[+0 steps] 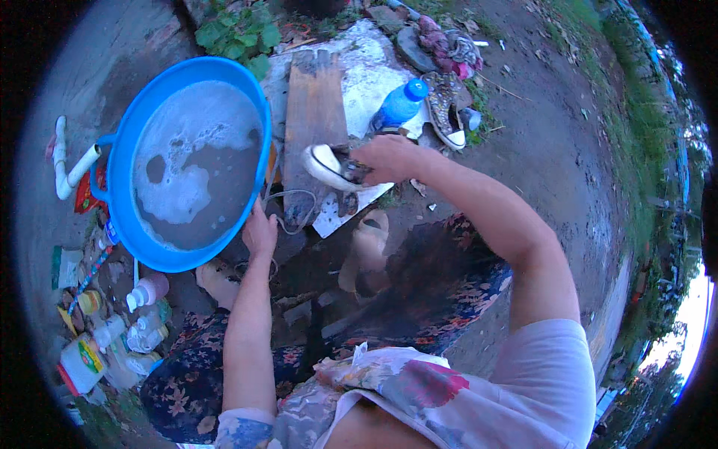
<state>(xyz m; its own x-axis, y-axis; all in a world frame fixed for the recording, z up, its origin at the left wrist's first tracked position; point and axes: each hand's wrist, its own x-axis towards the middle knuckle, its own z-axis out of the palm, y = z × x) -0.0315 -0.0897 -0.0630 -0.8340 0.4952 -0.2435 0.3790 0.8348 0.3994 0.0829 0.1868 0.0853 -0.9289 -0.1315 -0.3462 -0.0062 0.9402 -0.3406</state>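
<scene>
My right hand is closed round a canvas sneaker with a white toe cap, holding it over a wooden board. Its toe points left, and my fingers cover part of the upper. Close against the near right rim of a blue basin is my left hand, fingers bent and partly hidden; what they grip cannot be made out. A thin pale cord loops beside that hand. Foamy grey water fills the basin. Another patterned sneaker rests beyond my right hand, beside a blue bottle.
Several bottles and tubs crowd the ground at lower left, with a white bent pipe behind them. Under the board lies a white sheet. A bundled pink and grey cloth sits at the far right, and leafy plants grow behind the basin.
</scene>
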